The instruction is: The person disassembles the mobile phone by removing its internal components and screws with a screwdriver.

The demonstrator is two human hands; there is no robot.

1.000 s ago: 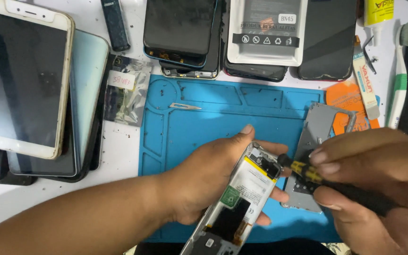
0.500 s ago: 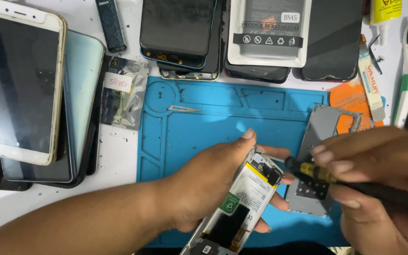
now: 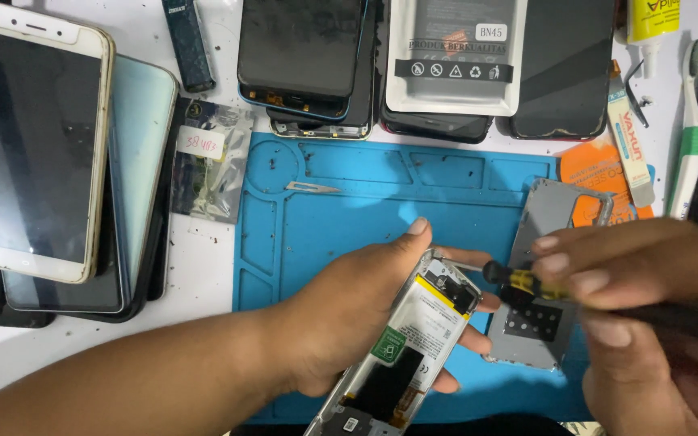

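Note:
My left hand [image 3: 349, 315] grips an opened phone [image 3: 401, 347] with its back off, tilted over the blue work mat [image 3: 333, 218]. A white battery with a yellow strip and a green sticker shows inside it. My right hand [image 3: 640, 274] pinches a black and yellow screwdriver [image 3: 519, 281], whose tip rests at the phone's upper end. A grey back cover [image 3: 547, 266] lies on the mat just behind the screwdriver.
Stacked phones [image 3: 34, 137] and screens line the left side and the far edge. A small blade [image 3: 310, 188] lies on the mat. A bagged part [image 3: 208, 161], an orange card [image 3: 599, 173], a glue tube [image 3: 632, 141] and a toothbrush [image 3: 688, 137] lie around it.
Both hands have stayed nearly still on the phone and screwdriver. The view shifted slightly, so the table's things slid a little to the left.

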